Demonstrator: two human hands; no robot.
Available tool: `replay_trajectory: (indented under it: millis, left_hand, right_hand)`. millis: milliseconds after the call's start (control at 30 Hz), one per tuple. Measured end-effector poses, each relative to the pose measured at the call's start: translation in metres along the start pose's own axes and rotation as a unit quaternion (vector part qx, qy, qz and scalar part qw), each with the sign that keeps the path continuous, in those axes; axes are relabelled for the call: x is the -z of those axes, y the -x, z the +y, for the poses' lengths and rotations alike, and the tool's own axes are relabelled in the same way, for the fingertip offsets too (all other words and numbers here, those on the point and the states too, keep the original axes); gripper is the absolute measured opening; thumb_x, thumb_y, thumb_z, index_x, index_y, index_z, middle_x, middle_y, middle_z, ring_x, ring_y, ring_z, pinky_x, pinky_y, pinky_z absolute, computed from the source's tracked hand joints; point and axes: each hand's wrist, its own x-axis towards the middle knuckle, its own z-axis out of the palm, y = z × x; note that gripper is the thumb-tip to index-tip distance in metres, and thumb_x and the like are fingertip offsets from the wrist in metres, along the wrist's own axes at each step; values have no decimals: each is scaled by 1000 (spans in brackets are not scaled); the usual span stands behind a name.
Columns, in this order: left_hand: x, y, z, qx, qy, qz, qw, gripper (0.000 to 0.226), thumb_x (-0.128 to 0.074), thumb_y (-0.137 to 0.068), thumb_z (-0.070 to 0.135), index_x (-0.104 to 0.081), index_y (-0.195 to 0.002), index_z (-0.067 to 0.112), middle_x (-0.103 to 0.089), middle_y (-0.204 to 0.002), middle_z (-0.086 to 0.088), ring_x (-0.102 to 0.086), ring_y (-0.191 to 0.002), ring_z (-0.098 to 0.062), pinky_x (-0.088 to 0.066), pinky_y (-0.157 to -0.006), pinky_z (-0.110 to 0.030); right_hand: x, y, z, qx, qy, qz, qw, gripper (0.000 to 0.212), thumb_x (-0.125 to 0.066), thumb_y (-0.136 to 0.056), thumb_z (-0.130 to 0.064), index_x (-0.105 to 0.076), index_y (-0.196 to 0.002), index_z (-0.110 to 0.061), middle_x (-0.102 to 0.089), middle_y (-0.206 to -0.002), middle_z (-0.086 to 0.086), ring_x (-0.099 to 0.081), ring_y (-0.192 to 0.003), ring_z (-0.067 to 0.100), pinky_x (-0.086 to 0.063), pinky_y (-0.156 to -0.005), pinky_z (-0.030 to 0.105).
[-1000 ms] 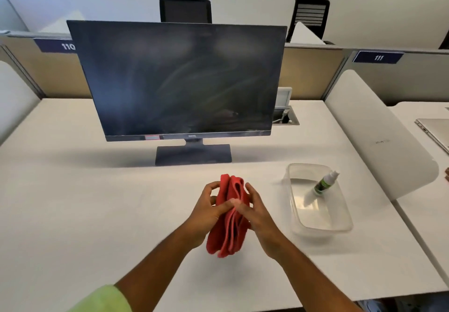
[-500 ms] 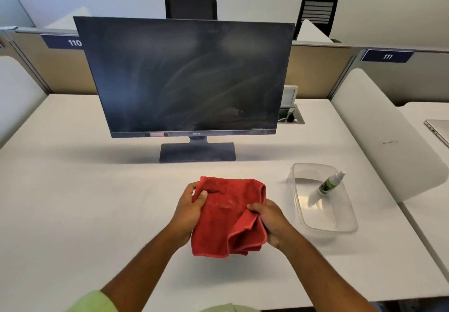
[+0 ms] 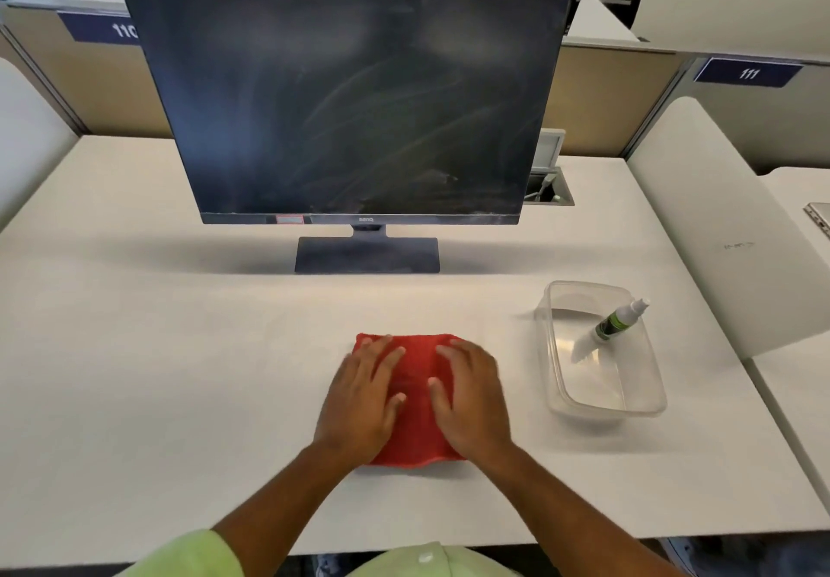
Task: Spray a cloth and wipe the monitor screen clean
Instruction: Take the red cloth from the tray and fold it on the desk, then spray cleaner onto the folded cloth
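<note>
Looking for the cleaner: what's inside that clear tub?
A small spray bottle leans in the clear tub, nozzle over its rim. Nothing else shows through its walls.

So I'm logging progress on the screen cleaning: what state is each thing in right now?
Monitor: off, screen streaked and smudged.
Red cloth: folded, lying flat on the desk.
Left hand: open, palm pressed on the cloth.
Right hand: open, palm pressed on the cloth.
Spray bottle: untouched, leaning in the clear plastic container.

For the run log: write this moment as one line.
stage: cloth prep | left hand, right hand: flat on red cloth on desk | spray bottle: in clear tub, untouched | monitor screen: smeared
</note>
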Motion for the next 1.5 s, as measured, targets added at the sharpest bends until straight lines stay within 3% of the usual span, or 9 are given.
replay_trajectory:
  millis: [167, 500, 600, 700, 833, 1000, 1100, 1300, 1500]
  left_hand:
    - [-27, 6, -21, -23, -76, -90, 993, 69, -18, -105, 60, 1, -164, 29, 16, -168, 12, 14, -157, -13, 9, -126, -30]
    - [-31, 8, -37, -2, -104, -105, 989, 80, -6, -97, 71, 12, -162, 27, 15, -170, 8, 18, -156, -13, 8, -127, -36]
    - [-28, 1, -33, -6, -116, -101, 988, 82, -4, -95, 71, 8, -163, 26, 13, -170, 8, 16, -157, -14, 10, -127, -37]
    - [-25, -8, -27, -9, -97, -86, 991, 83, -7, -96, 71, 2, -164, 25, 9, -171, 8, 14, -157, -14, 10, -127, -36]
    - [-29, -18, -8, -26, -55, -82, 995, 88, -5, -93, 75, 1, -164, 23, 9, -169, 13, 11, -157, -11, 8, -127, -34]
    - [-41, -30, 9, -32, -51, -110, 992, 88, 2, -88, 76, 13, -160, 27, 16, -167, 14, 16, -156, -10, 9, -126, -35]
    - [-47, -29, 4, -29, -72, -118, 990, 85, 5, -88, 75, 16, -159, 29, 17, -168, 12, 19, -156, -13, 9, -127, -38]
    - [-50, -27, 4, -21, -64, -109, 992, 85, -1, -90, 75, 8, -161, 28, 11, -169, 12, 15, -157, -14, 6, -127, -40]
    - [-46, -26, 7, -19, -68, -114, 991, 93, 10, -85, 80, 10, -160, 26, 13, -169, 12, 16, -156, -14, 9, -126, -38]
  right_hand:
    - [-35, 10, 18, 86, 150, -153, 973, 74, -23, -108, -65, -9, -172, -30, 6, -179, -7, 14, -166, 20, -2, -135, 51]
    - [-33, 8, 44, 89, 165, -178, 966, 80, -16, -106, -74, 10, -170, -34, 22, -176, -14, 28, -161, 14, 10, -133, 51]
    - [-12, 3, 35, 63, 109, -199, 972, 73, -26, -109, -65, -7, -172, -32, 10, -179, -12, 18, -165, 14, 2, -135, 50]
    - [15, 1, 24, 33, -37, -142, 989, 62, -46, -108, -56, -35, -164, -31, -25, -175, -8, -25, -161, 11, -25, -132, 35]
    - [61, -8, 21, -29, -234, 46, 971, 29, -68, -103, -29, -65, -132, -28, -69, -131, -12, -70, -107, 2, -57, -94, 17]
    - [109, -31, 52, -172, -319, 306, 880, 21, -71, -97, -2, -72, -111, -18, -75, -109, 0, -70, -91, -3, -53, -76, 8]
    - [134, -44, 86, -244, -285, 402, 835, 26, -69, -96, -2, -67, -120, -10, -66, -118, 5, -68, -101, 13, -57, -88, 28]
    - [157, -66, 138, -308, -173, 331, 875, 49, -77, -97, -24, -61, -140, -7, -57, -137, 13, -63, -121, 31, -51, -106, 46]
    - [151, -77, 152, -297, -138, 310, 893, 31, -76, -97, -25, -71, -124, -10, -62, -127, 12, -67, -107, 31, -45, -87, 30]
